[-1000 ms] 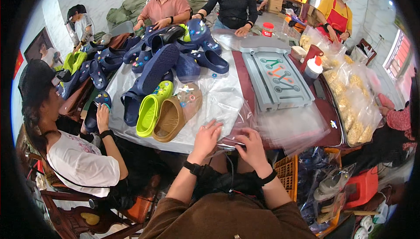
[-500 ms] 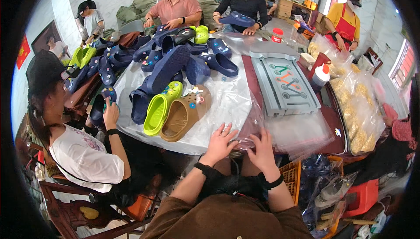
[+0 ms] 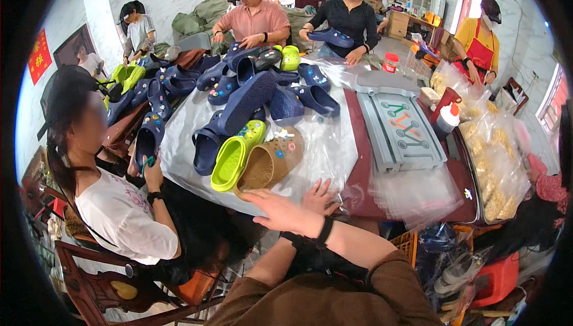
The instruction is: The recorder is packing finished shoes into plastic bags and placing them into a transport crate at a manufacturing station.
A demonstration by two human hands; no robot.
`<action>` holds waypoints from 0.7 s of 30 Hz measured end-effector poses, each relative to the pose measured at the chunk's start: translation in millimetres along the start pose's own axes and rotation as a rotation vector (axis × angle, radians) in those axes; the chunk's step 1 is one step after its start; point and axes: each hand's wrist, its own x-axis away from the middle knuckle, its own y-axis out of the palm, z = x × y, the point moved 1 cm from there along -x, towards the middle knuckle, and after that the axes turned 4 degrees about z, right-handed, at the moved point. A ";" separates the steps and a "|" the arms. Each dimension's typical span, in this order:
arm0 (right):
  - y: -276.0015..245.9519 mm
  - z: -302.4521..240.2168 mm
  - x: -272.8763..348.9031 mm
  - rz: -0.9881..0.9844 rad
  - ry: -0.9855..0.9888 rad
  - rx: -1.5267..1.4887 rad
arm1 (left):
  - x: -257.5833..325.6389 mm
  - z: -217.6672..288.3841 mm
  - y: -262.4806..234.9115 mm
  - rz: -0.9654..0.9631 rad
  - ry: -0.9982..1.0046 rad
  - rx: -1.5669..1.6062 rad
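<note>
My right hand (image 3: 285,211) reaches leftward across my left arm, its fingers stretched out and thumb apart. Its fingertips are at the heel of a brown clog (image 3: 279,162); whether they touch it I cannot tell. Behind the right wrist, my left hand (image 3: 319,197) lies with fingers spread on the clear plastic at the table's near edge, holding nothing. A lime green clog (image 3: 230,160) with charms stands left of the brown one. Beyond them is a pile of navy clogs (image 3: 248,105), one leaning sole outward.
A grey plastic folding stool (image 3: 404,126) rests at the right on clear plastic bags (image 3: 412,191). Farther right are a squeeze bottle (image 3: 446,120) and bagged yellowish pieces (image 3: 492,159). A person (image 3: 119,206) sits close at my left, handling a navy clog; others work across the table.
My right hand has swung left across my left arm to the brown clog's heel. My left hand has moved slightly right and down. The view has shifted, so the table appears lower and farther right.
</note>
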 end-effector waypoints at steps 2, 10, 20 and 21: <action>16.9 8.2 -11.2 -0.082 -0.011 -0.005 | 5.8 -10.0 5.8 0.121 0.061 -0.014; 26.8 21.9 -8.7 -0.180 0.074 0.280 | 8.6 -21.0 7.3 0.063 0.045 -0.059; -37.5 18.5 8.1 0.053 0.150 0.123 | 23.4 -35.5 31.9 0.314 0.028 -0.115; -48.7 20.9 17.1 0.055 0.154 0.125 | 22.4 -29.3 26.0 0.312 0.031 -0.112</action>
